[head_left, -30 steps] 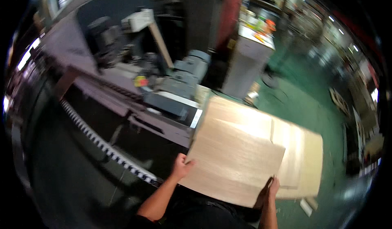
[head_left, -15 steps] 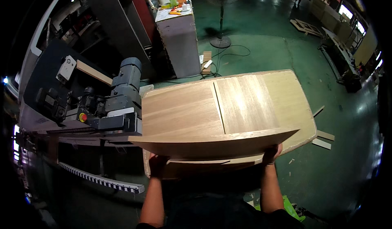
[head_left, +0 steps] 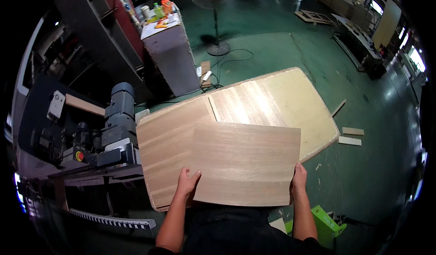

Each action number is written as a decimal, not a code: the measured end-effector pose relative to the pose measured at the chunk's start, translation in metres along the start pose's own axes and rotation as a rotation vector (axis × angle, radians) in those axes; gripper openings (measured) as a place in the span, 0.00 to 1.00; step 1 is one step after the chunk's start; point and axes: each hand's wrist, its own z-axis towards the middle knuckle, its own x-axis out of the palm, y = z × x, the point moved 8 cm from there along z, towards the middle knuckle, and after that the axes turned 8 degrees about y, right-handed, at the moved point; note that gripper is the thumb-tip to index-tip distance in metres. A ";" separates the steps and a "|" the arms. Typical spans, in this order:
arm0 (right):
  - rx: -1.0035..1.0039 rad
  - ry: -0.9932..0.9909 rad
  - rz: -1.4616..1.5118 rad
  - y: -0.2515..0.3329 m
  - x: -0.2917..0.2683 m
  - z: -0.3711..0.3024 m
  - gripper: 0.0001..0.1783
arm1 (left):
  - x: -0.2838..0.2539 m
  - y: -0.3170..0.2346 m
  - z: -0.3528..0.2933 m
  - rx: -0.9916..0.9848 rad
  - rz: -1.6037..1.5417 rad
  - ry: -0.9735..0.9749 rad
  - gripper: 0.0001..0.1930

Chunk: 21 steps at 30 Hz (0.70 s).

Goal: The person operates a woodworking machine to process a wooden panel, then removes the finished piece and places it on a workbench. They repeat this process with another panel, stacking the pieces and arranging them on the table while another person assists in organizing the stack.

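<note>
A rectangular wood-grain panel (head_left: 247, 164) is held between my two hands, its broad face turned up toward me. My left hand (head_left: 187, 182) is closed at its left edge, the thumb showing and the other fingers partly hidden. On the opposite edge my right hand (head_left: 299, 178) grips with its fingers wrapped round the side. Beneath it, a work table with rounded corners (head_left: 313, 118) bears two more wood-grain panels: a left panel (head_left: 168, 141), partly covered by the held one, and a far panel (head_left: 245, 101). A narrow gap separates those two.
Left of the table stands a machine with a grey motor (head_left: 121, 103) and a red stop button (head_left: 80, 156). A cabinet (head_left: 170, 55) with bottles on top and a standing fan (head_left: 218, 47) are farther off. Wood offcuts (head_left: 350, 140) and a green crate (head_left: 326, 223) lie at the right.
The held panel has tipped from nearly edge-on to face up and come closer to me. Both hands still hold its sides. The whole view has shifted and turned slightly.
</note>
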 end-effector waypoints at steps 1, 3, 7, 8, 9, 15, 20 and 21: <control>0.007 -0.046 0.018 -0.012 -0.015 -0.005 0.22 | 0.011 -0.005 0.011 -0.013 -0.128 0.116 0.24; 0.005 -0.119 0.079 -0.029 -0.050 -0.003 0.23 | 0.036 -0.024 0.034 -0.038 -0.395 0.346 0.25; 0.069 -0.297 0.165 -0.057 -0.099 -0.008 0.27 | 0.035 -0.023 0.066 -0.038 -0.384 0.221 0.19; 0.033 -0.337 0.173 -0.060 -0.114 -0.001 0.27 | 0.037 -0.019 0.069 -0.014 -0.429 0.193 0.15; -0.001 -0.376 0.182 -0.066 -0.130 0.007 0.28 | 0.035 -0.012 0.071 -0.007 -0.408 0.177 0.14; -0.109 -0.593 0.201 -0.081 -0.229 0.101 0.32 | 0.004 0.019 0.048 0.007 -0.238 0.047 0.08; 0.180 -0.714 0.261 -0.042 -0.191 0.181 0.34 | -0.041 0.063 0.022 -0.066 -0.211 -0.060 0.07; 0.232 -0.758 0.228 -0.042 -0.199 0.199 0.34 | -0.044 0.063 0.016 -0.091 -0.205 -0.060 0.07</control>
